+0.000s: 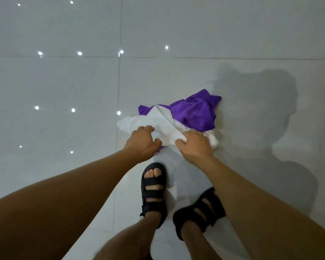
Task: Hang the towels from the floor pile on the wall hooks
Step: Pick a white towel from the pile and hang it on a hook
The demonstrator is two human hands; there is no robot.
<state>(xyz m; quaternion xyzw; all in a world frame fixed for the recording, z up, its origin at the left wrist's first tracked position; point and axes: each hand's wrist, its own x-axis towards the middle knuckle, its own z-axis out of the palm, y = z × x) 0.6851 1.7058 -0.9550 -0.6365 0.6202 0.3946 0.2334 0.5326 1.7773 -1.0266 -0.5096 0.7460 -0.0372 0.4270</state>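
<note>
Head view, looking straight down.

Room: glossy pale tiled floor (64,81) fills the frame. One grout line (119,81) runs away from the person just left of the pile, and a second crosses it further out. Open tile lies on all sides of the pile: broad to the left and ahead, somewhat less to the right, where the person's shadow (261,113) falls. Small bright light spots (79,53) reflect off the left half of the floor. No wall or hook is in frame.

Task items: two towels lie in one loose heap on the floor, just right of the lengthwise grout line and just ahead of the feet.
- Purple towel (193,113): crumpled, deep folds, on the far and right side of the heap. A corner shows behind the white one at the left.
- White towel (163,126): creased, lying over the near side of the purple one. One fold is raised in a ridge between the hands.

Hands:
- Left hand (142,141): knuckles up, fingers curled onto the left near edge of the white towel, holding it.
- Right hand (195,145): fingers and thumb closed round the right near part of the white towel, holding it.
- The two hands are near each other, not touching.

Feet: black strap sandals, left sandal (154,192) pointing at the heap, right sandal (199,211) angled outward, both close behind the hands.
</note>
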